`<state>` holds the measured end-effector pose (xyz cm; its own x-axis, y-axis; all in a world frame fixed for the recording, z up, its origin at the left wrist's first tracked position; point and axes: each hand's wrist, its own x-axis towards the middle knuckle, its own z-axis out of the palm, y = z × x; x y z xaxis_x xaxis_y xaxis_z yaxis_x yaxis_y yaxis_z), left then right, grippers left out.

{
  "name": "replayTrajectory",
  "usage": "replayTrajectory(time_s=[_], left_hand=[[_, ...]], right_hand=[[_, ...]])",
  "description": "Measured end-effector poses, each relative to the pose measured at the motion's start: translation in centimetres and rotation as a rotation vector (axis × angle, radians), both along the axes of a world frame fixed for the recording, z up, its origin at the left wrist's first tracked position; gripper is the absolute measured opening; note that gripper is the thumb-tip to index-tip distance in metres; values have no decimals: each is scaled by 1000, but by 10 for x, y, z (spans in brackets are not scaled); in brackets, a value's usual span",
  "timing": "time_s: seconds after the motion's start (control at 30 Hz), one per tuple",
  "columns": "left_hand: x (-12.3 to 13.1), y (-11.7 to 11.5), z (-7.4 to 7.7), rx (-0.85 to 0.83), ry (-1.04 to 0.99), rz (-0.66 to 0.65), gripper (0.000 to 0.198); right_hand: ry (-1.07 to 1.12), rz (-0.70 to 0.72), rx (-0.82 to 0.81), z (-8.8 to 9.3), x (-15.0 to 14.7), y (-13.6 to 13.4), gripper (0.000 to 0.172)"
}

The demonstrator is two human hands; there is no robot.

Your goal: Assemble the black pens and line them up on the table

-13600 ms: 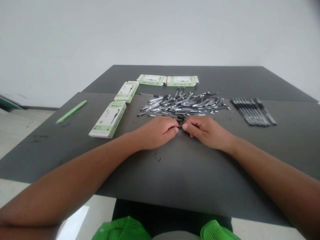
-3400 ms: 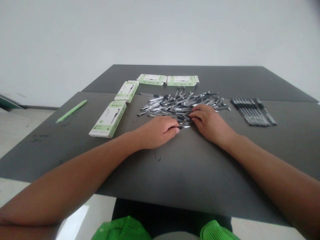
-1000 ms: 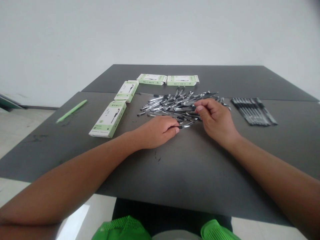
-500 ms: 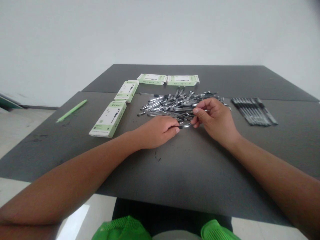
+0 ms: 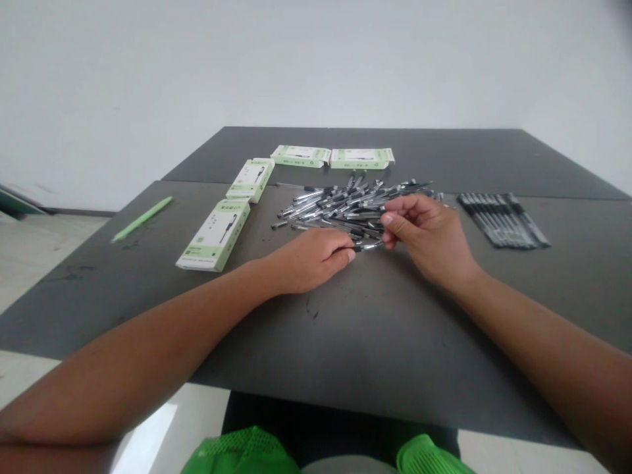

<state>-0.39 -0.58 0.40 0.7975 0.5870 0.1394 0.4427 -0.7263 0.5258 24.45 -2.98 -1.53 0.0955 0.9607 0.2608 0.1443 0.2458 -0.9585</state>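
Observation:
My left hand (image 5: 316, 261) is closed around a clear pen with a black grip (image 5: 365, 247), which points to the right just in front of the pile. At that pen's far end is my right hand (image 5: 424, 230), its thumb and fingertips pinched together. Whether the right fingers grip the pen's tip or some small part is hidden. Behind both hands spreads a loose heap of clear and black pens (image 5: 320, 204). Off to the right, several similar pens lie side by side in a neat row (image 5: 498, 220).
Two white and green pen boxes (image 5: 214, 234) lie in line on the left, and two more boxes (image 5: 362, 158) lie along the back. A light green pen (image 5: 143, 219) rests at the far left of the dark table (image 5: 320, 349). A wall stands behind.
My right hand has shifted very slightly to the right, so a little more of the pen's end shows. The left hand has stayed in place on the pen.

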Motion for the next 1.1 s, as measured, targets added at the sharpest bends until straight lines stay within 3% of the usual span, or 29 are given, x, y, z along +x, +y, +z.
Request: replayTrajectory(time_s=[0.3,0.43,0.63,0.87,1.1], left_hand=[[0,-1,1,14,-32,44,30],[-2,-2,-2,7,-55,106,27],[-4,-2,-6,-38,-89,162,33],[-3,-2,-4,-22,-101,110,43],[-3,-1,-5,-29,-87,103,46]], right_hand=[[160,49,-138,0,-2,-1,38],[108,61,-126,7,-3,-4,31],[68,143,-122,6,-3,-5,37],[-104,306,-135,-2,2,-3,44],[-110,249,-118,-3,3,-3,40]])
